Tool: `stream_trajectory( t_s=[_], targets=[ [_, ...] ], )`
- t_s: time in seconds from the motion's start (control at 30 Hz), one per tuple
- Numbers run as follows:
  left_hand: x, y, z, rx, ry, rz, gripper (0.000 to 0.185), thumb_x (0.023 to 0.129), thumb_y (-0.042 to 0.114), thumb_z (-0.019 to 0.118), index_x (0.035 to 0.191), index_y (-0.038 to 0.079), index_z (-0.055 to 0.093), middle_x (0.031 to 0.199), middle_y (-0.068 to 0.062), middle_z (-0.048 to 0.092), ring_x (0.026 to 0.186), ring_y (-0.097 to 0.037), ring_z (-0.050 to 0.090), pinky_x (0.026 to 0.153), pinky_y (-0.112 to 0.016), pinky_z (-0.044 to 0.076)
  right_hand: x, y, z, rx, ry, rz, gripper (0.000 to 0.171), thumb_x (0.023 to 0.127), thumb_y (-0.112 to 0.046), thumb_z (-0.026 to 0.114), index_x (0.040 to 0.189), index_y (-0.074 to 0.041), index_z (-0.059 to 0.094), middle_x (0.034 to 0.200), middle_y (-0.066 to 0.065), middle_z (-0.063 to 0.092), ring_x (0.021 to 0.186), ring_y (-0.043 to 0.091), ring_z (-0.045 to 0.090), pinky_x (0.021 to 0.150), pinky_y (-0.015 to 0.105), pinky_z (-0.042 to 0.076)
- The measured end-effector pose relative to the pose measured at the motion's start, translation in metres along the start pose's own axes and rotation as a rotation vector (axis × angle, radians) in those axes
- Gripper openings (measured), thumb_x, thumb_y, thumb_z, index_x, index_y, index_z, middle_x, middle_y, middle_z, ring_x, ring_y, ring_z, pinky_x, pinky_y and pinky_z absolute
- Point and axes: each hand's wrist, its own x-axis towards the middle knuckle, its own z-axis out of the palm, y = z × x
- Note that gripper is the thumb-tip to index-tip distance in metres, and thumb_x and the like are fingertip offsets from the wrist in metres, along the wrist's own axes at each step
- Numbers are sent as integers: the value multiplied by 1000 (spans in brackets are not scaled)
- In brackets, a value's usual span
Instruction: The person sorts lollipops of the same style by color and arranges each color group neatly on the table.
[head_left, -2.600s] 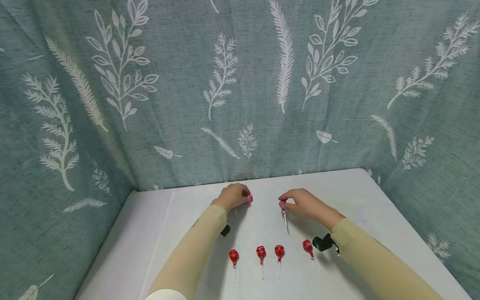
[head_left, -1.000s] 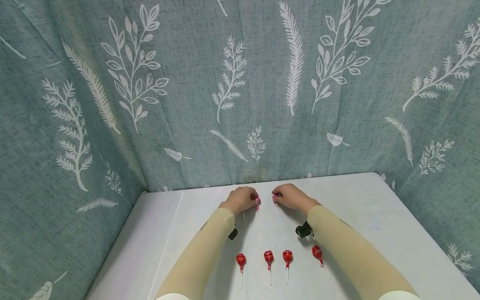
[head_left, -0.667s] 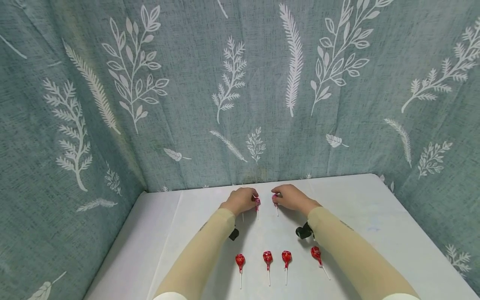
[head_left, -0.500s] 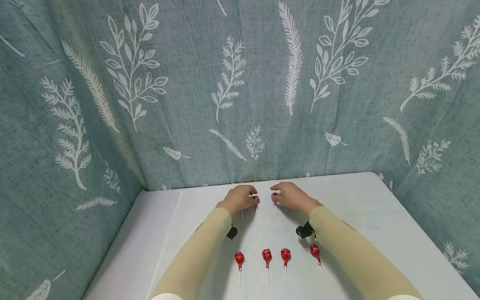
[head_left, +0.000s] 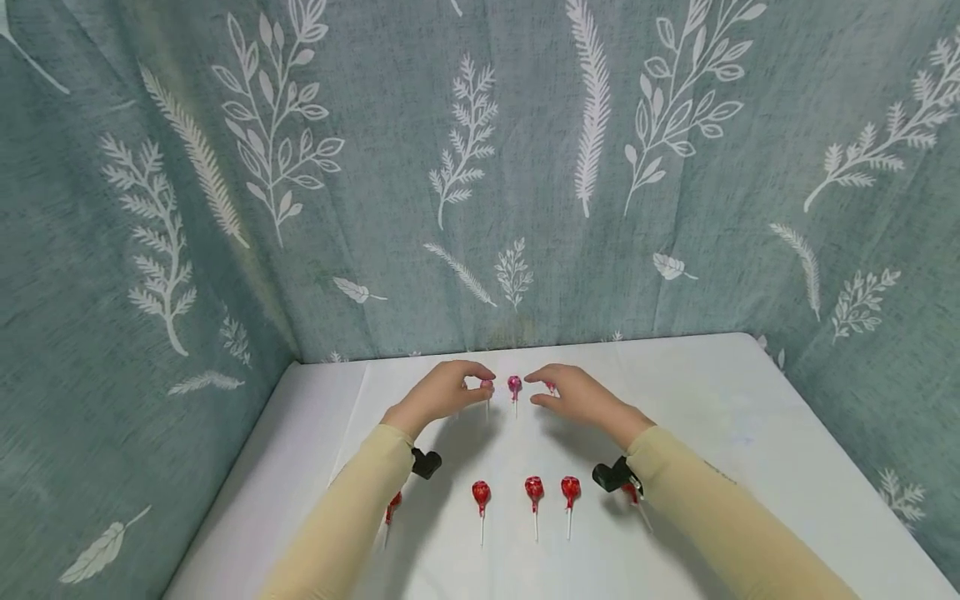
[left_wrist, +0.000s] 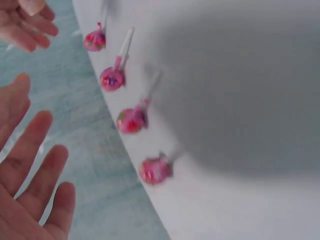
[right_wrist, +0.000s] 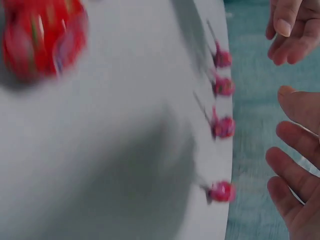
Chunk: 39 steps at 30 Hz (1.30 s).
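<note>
My left hand is raised over the back left of the table, thumb and fingers apart, holding nothing. To its right, my right hand hovers with fingers spread, also holding nothing. A pink-wrapped lollipop lies between the hands, its white stick toward me. Another pink lollipop shows at the left fingertips, and a third pink lollipop is partly hidden behind the right hand. In the left wrist view, several pink lollipops, including a nearest one, lie in a row along the table's far edge, apart from the fingers.
Nearer to me is a row of red lollipops, among them one in the middle and one beside it. Forearms overlap the outer red lollipops, one at left. A patterned green curtain hangs behind the white table.
Both hands have let go of pink lollipops, which now lie on the table. The left hand has moved left and lifted; the right hand has opened and risen slightly.
</note>
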Motion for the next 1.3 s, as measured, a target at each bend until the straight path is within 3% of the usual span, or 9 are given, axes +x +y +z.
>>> stream_trajectory(
  t_s=[0.17,0.3,0.5,0.7,0.97,1.3],
  targets=[
    [-29,-9,-11,0,17,7,31,91,28,74,121,18,71,121,3,67,118,-21,58,100,-43,44,-3,-20,7,34,-17,-37,39,93,-22,72,128,-6,66,125,5,66,120,23,58,103,43,43],
    [-53,-21,-17,-11,38,-35,33,91,31,74,122,20,70,121,8,66,122,-15,55,103,-41,42,-6,-36,13,57,-43,-69,37,94,-25,70,127,-7,67,125,2,65,121,21,57,103,40,43],
    [-89,-39,-19,-45,63,-112,35,91,34,73,122,18,70,122,9,65,125,-18,53,102,-44,42,-14,-57,22,81,-98,-107,36,96,-27,68,127,-10,67,125,1,65,119,19,57,101,39,44],
    [-117,-53,-16,-108,76,-193,37,90,35,75,123,20,71,124,8,64,127,-20,51,103,-46,41,-23,-71,31,76,-139,-100,35,96,-28,68,128,-12,67,124,-1,65,120,17,56,102,38,43],
    [-151,-74,-4,-163,77,-239,33,89,31,76,120,20,72,125,5,63,130,-24,48,105,-50,38,-27,-82,52,62,-195,-142,34,96,-26,68,127,-12,68,123,0,66,119,15,57,102,35,43],
    [-186,-78,5,-211,41,-308,36,88,39,76,119,22,71,127,3,62,130,-27,48,103,-53,39,-34,-100,68,-31,-241,-158,32,96,-28,68,125,-13,69,118,-2,66,113,15,59,97,32,46]
  ],
)
